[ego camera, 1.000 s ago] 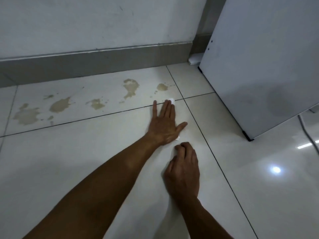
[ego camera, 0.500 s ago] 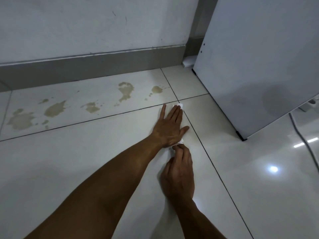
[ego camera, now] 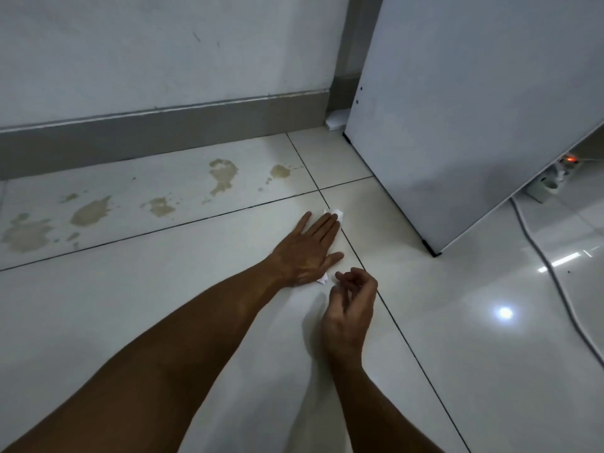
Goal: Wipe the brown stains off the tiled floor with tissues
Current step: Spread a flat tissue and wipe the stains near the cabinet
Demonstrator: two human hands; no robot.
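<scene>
My left hand [ego camera: 309, 250] lies flat, palm down, on a white tissue [ego camera: 336, 213] spread on the pale tiled floor [ego camera: 130, 305]. Only the tissue's far corner beyond my fingertips and a small corner by my wrist show. My right hand [ego camera: 351, 305] hovers just behind it, lifted off the floor, fingers loosely curled and holding nothing. Several brown stains lie on the far row of tiles: one small stain [ego camera: 280, 171] nearest, a long stain [ego camera: 223, 174], a mid stain [ego camera: 160, 206], and bigger stains [ego camera: 90, 212] further left.
A grey skirting board [ego camera: 163, 129] runs along the wall behind the stains. A white cabinet panel [ego camera: 474, 109] stands on the right with a black foot [ego camera: 433, 251]. A white cable [ego camera: 555, 279] and a power strip [ego camera: 552, 181] lie on the floor at the right.
My right hand has lifted off the tissue's near corner and its fingers have curled. My left hand stays flat on the tissue. The view shifted left, showing the power strip.
</scene>
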